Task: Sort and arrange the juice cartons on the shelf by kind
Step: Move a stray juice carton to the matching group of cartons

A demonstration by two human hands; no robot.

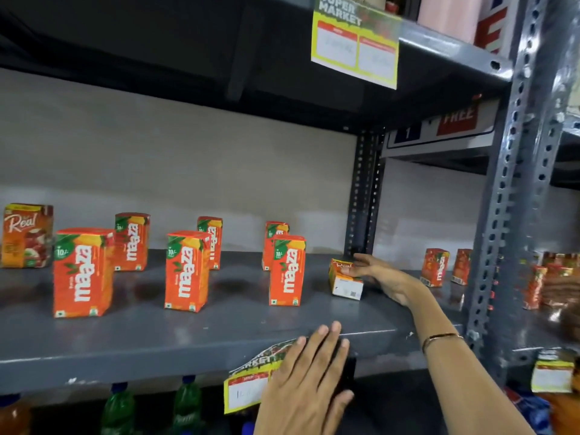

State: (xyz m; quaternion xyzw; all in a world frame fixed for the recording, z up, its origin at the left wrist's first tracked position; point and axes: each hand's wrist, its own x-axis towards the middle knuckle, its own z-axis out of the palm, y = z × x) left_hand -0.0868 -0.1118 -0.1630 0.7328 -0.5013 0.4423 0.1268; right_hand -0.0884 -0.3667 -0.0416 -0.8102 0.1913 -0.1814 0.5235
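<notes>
Several orange Maaza cartons (pixel 83 273) stand spread over the grey shelf (pixel 188 343), in a front and a back row. A Real carton (pixel 26 235) stands upright at the far left. A second, small Real carton (pixel 345 282) sits tilted at the right of the shelf. My right hand (pixel 381 277) reaches in from the right with fingers spread, touching that carton's top and far side. My left hand (pixel 309 381) lies flat, fingers together, against the shelf's front edge, over a price tag.
More Maaza cartons (pixel 434 266) stand on the neighbouring shelf beyond the perforated grey upright (pixel 502 215). A yellow Super Market tag (pixel 354 42) hangs from the shelf above. Green and orange bottles (pixel 185 403) stand on the level below.
</notes>
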